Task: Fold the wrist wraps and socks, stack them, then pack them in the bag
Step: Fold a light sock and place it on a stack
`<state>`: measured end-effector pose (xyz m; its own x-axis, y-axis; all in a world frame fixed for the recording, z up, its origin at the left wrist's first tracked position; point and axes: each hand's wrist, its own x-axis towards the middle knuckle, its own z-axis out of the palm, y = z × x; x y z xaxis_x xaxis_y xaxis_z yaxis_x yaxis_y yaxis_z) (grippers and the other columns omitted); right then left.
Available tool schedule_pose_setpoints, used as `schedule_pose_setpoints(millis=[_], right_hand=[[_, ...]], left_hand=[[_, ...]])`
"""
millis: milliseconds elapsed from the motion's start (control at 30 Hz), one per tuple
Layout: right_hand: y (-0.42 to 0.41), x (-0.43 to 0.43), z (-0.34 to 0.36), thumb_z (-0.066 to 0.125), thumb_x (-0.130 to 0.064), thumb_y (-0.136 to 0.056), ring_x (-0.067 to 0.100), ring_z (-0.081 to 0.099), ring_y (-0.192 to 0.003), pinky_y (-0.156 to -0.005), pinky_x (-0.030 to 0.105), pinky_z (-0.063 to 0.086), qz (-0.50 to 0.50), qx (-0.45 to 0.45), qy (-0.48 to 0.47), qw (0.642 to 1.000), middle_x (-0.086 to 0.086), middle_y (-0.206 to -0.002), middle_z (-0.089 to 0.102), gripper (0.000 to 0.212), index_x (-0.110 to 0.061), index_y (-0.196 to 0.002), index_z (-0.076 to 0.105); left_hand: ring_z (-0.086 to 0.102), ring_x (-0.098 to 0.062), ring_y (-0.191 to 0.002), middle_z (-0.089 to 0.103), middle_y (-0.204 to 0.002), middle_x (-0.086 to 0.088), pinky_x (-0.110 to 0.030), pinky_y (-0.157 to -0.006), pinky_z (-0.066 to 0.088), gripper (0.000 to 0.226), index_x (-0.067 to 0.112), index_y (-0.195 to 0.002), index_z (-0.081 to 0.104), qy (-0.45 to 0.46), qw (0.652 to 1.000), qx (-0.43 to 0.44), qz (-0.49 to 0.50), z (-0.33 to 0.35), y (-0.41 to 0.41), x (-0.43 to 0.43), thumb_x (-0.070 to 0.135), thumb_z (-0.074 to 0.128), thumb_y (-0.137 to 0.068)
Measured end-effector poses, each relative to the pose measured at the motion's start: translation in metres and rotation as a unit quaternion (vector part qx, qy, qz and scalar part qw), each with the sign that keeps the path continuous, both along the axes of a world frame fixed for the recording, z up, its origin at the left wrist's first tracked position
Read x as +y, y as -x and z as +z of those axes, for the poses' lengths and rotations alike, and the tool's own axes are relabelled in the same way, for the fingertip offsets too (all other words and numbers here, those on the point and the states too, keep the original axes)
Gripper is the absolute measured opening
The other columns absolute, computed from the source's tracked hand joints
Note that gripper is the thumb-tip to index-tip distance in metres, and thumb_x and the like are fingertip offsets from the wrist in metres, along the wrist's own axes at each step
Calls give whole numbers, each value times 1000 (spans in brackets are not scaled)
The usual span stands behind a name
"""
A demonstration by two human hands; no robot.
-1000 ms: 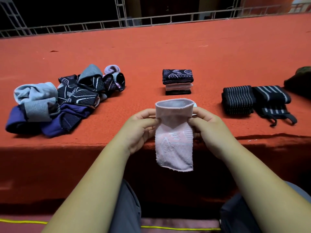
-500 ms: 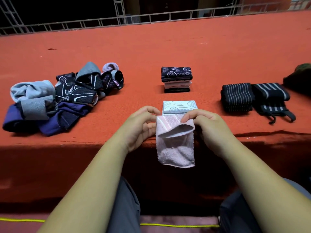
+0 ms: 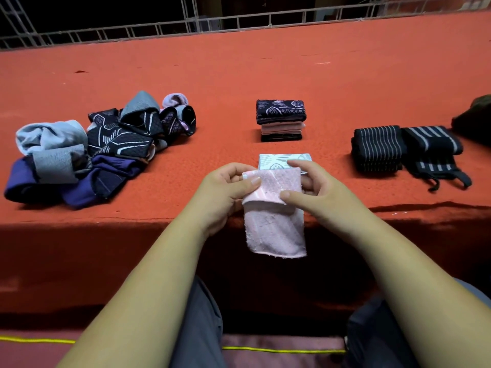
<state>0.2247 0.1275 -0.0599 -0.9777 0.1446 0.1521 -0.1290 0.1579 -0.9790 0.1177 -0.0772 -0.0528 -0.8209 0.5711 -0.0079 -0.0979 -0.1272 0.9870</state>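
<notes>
a pale pink knitted sock (image 3: 273,227) is held in the air between the two hands, over the front edge of the orange-red carpeted table (image 3: 239,70). its upper part is turned down toward the person, so that a doubled band lies across the top. the lower end hangs free below the hands. a faint lighter pattern is seen on the band and a nubbly weave on the hanging part.

the sock is pinched at its left edge by the left hand (image 3: 225,189), thumb in front, fingers curled behind. it is pinched at its right edge by the right hand (image 3: 316,187), with the thumb pressed on the band's lower fold.

the table's front edge runs just under both hands. bare carpet lies open outward from each hand and far beyond the fingertips, up to a grey metal railing (image 3: 239,25).

counts:
- one folded white-and-pale-blue patterned sock (image 3: 276,159), just beyond the fingertips.
- one stack of folded socks (image 3: 280,120), farther beyond, dark on top, pink in the middle, black at the bottom. the number within cannot be told.
- one loose heap of grey, navy and purple socks (image 3: 87,150), well out from the left hand.
- two wraps, close side by side, out from the right hand: a folded black wrist wrap with thin grey stripes (image 3: 377,148) and a black wrist wrap with broad grey stripes (image 3: 433,150).
- one dark green bag (image 3: 475,118), beyond the wraps, cut by the frame.
</notes>
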Motion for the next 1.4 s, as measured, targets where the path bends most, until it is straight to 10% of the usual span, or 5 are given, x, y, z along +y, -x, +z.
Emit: schedule_pose_setpoints(millis=[333,500,667,967,1400], right_hand=[[3,-1,-7,73,-8,-99,27,72,-104,-105,62,52,-33,12,31,999,19,-114,79,20,-11,-119,74],[1,0,-5,79,-25,-95,37,73,-109,-101,73,47,-18,16,28,999,24,-117,76,29,-13,-120,72],[-2,6,2,77,-13,-96,15,78,-90,-78,30,60,11,-7,16,1000,0,-104,82,23,-15,-119,77],[3,7,-5,75,-12,-98,43,69,-120,-106,64,50,-24,12,63,998,19,-118,78,26,-10,-124,73],[2,8,-4,69,-13,-102,13,59,-70,-62,26,48,-8,16,20,1000,-3,-84,71,14,-16,-114,75]], left_hand=[[69,-31,-125,73,-131,-14,-48,-105,56,46,6,-138,63,33,994,17,-105,2,-2,-7,2,74,-93],[74,-23,-102,77,-118,-15,-33,-80,63,38,4,-129,66,31,996,50,-65,2,-4,-2,-8,70,-93],[74,-26,-97,75,-116,-23,-30,-74,60,39,1,-131,64,8,997,70,-41,3,-7,1,-6,71,-94],[75,-21,-98,78,-110,-8,-32,-78,60,26,6,-123,69,91,992,46,-72,5,-4,-6,23,68,-103],[66,-17,-80,73,-91,-4,-31,-71,53,13,14,-117,67,86,988,128,-5,8,-7,0,20,59,-109]])
